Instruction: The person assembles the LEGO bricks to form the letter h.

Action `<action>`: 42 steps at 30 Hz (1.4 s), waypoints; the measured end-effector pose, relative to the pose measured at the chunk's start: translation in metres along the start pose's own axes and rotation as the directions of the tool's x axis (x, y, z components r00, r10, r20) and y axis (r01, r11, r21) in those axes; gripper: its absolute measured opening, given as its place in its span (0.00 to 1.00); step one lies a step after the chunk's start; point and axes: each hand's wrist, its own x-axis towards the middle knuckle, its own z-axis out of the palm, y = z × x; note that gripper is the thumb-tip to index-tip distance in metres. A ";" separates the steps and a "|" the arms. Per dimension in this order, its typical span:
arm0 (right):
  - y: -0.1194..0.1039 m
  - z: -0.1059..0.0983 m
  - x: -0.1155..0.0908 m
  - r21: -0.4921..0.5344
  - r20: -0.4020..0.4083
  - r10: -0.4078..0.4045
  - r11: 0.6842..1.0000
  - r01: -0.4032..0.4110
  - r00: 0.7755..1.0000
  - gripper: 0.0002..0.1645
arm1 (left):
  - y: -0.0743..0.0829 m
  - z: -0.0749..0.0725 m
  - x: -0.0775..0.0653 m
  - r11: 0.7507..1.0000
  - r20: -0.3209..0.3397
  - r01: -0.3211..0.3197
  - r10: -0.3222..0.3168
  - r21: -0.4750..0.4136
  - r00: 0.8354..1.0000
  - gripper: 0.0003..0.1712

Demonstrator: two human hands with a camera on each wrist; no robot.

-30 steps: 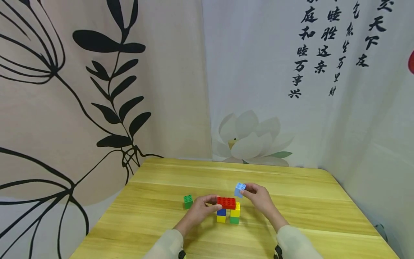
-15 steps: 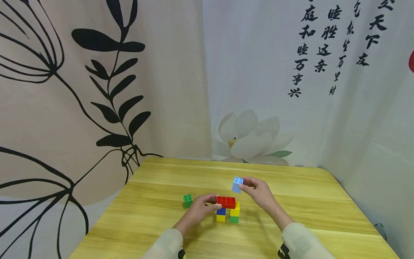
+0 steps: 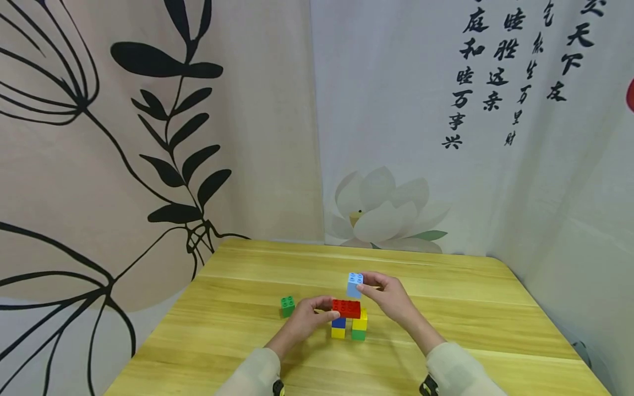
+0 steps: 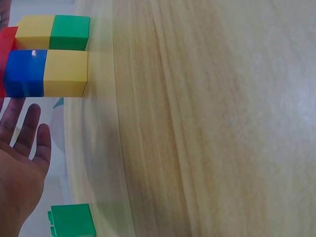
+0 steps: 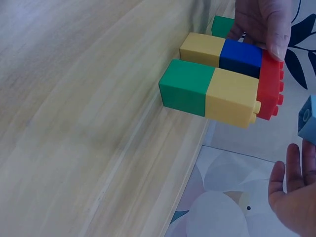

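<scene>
My left hand (image 3: 306,320) pinches the left end of a red brick (image 3: 348,309), thumb on its near side. Beneath that brick stand two short columns: a blue brick (image 5: 240,58) on a yellow brick (image 4: 65,73), and another yellow brick (image 3: 362,320) on a green brick (image 5: 186,87). Studs on the right column's top show past the red brick in the right wrist view. Above and behind the red brick, my right hand (image 3: 391,300) holds a light blue brick (image 3: 354,286) between thumb and fingers. The two do not appear to touch.
A loose green brick (image 3: 288,307) stands on the wooden table (image 3: 238,330), left of the left hand. Behind the table's far edge hangs a printed curtain (image 3: 269,137) with plant drawings and writing.
My right hand has carried the light blue brick left, rising first and then dipping slightly, until it is over the red brick. The left hand stays put on the red brick.
</scene>
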 end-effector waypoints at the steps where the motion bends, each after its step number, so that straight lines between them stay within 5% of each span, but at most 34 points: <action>1: 0.000 0.001 0.000 -0.006 0.004 -0.015 1.000 0.015 1.000 0.23 | 0.000 0.000 0.000 1.000 0.002 0.000 0.000 -0.001 1.000 0.18; 13: 0.000 0.011 0.002 -0.011 0.112 -0.061 0.998 0.062 0.992 0.24 | 0.001 -0.001 -0.001 0.999 -0.002 -0.004 0.004 0.037 1.000 0.18; 42: 0.012 0.020 0.004 -0.052 0.213 -0.061 0.996 0.074 0.975 0.24 | -0.001 -0.001 0.001 1.000 -0.004 0.000 0.000 0.024 1.000 0.18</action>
